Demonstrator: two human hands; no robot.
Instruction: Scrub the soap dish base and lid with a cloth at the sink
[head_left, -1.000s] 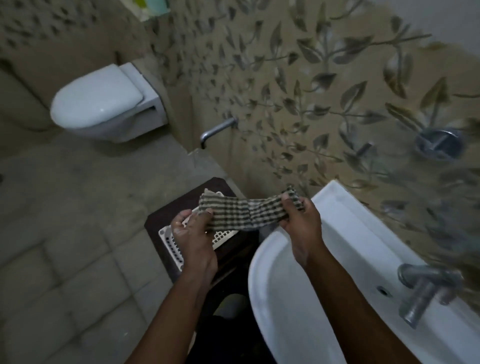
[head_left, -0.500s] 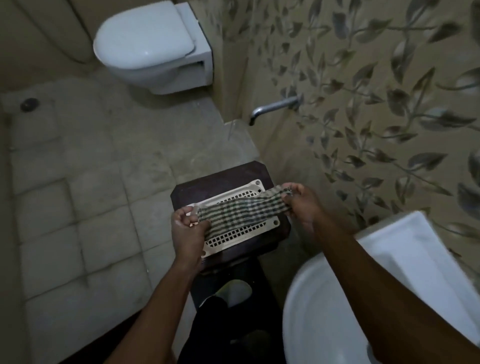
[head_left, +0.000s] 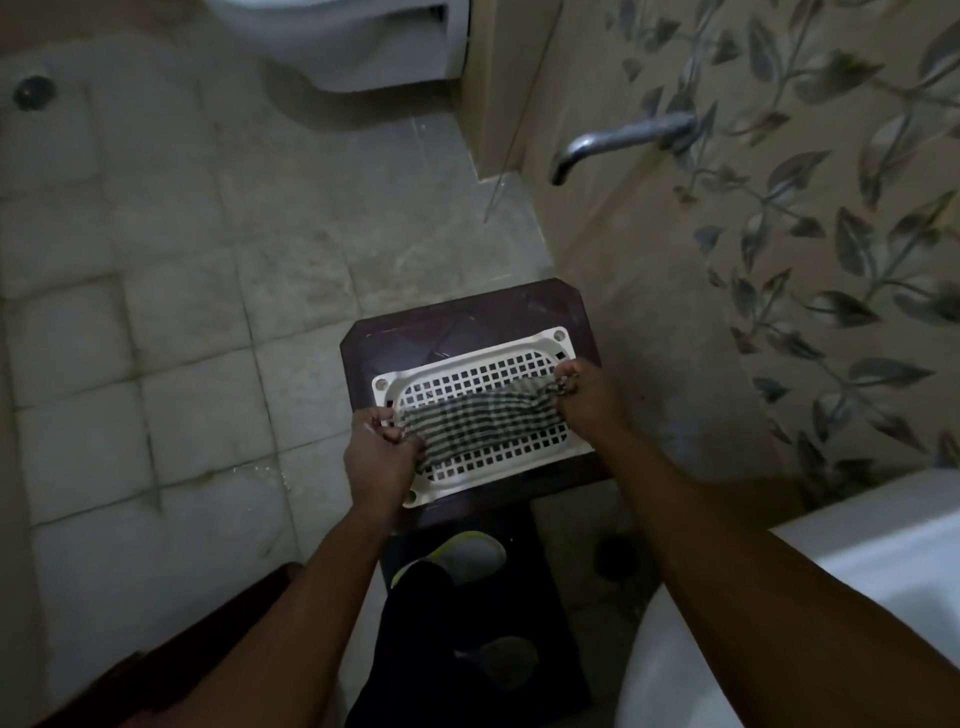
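A white perforated plastic tray (head_left: 467, 374), the soap dish part, lies flat on a dark brown stool (head_left: 457, 317). A checked cloth (head_left: 478, 415) is stretched across the tray between both hands and lies just over or on its grid. My left hand (head_left: 376, 457) grips the cloth's left end at the tray's near left corner. My right hand (head_left: 584, 397) grips the bunched right end at the tray's right edge. The white sink (head_left: 857, 597) is at the lower right, away from the hands.
A wall tap (head_left: 618, 137) sticks out of the leaf-patterned wall above the stool. A white toilet (head_left: 363, 47) is at the top. Wet floor tiles spread to the left, with a drain (head_left: 34, 92). My shoes (head_left: 457, 556) are under the stool.
The view has swung down and left from the sink to the stool. Both hands have lowered the stretched cloth onto the white tray.
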